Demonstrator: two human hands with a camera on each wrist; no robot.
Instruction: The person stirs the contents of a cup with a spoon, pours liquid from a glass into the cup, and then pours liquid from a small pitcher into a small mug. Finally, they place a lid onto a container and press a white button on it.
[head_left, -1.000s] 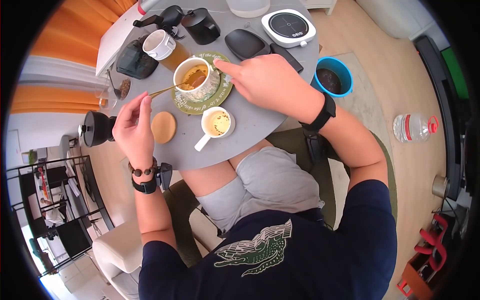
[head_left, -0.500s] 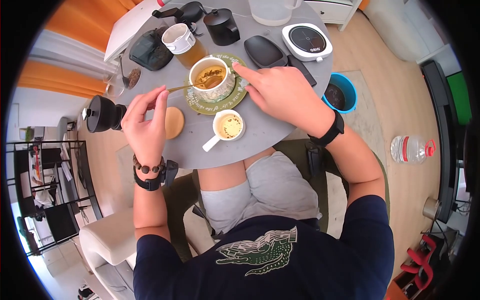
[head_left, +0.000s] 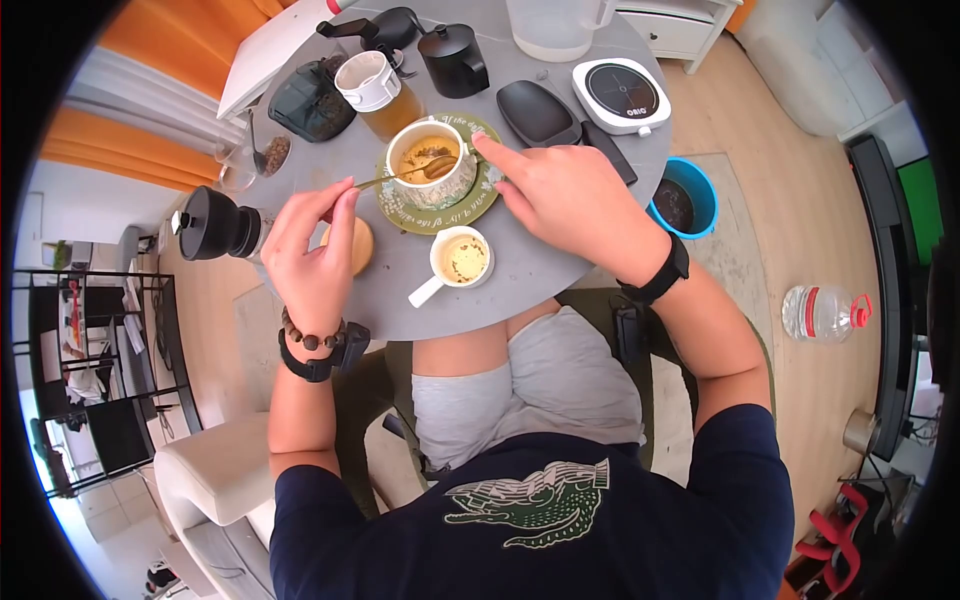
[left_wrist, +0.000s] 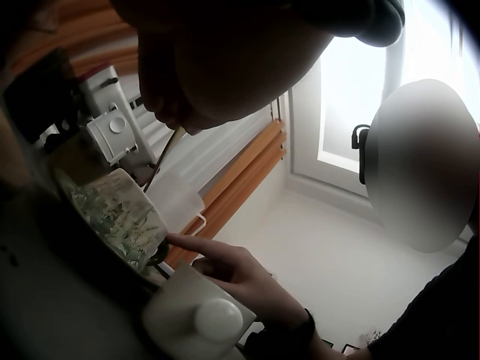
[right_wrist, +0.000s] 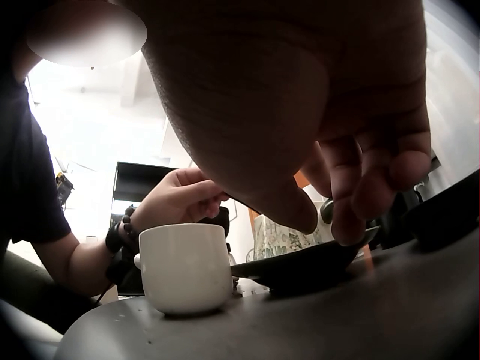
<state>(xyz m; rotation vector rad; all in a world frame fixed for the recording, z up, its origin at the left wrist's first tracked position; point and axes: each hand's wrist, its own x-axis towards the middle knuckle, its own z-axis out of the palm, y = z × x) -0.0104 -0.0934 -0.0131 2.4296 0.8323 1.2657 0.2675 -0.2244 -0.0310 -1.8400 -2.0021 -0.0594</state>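
Between thumb and fingertips, my left hand (head_left: 308, 245) pinches the handle of a gold spoon (head_left: 376, 182). The spoon's bowl is inside a flower-patterned teacup (head_left: 448, 190) of amber tea with dark tea leaves. Under the cup lies a green saucer (head_left: 408, 217) with white lettering. My right hand (head_left: 575, 205) reaches in from the right, its index finger straight and its tip right at the cup's side; the other fingers hang loosely curled in the right wrist view. A small white side-handled pitcher (right_wrist: 186, 266) with bits of leaf inside stands in front of the saucer.
Behind the cup are a glass pot (head_left: 390, 112) of tea, a black pot (head_left: 455, 62) and a clear jug (head_left: 550, 30). A black scoop-shaped dish (head_left: 537, 110) and a white electric warmer (head_left: 621, 97) stand right. A wooden lid (head_left: 361, 247) lies by my left hand; a blue bucket (head_left: 709, 205) is beyond the table edge.
My left hand has moved the spoon's bowl across the tea toward the cup's right side. The right index finger has stayed by the cup. The head view has shifted.
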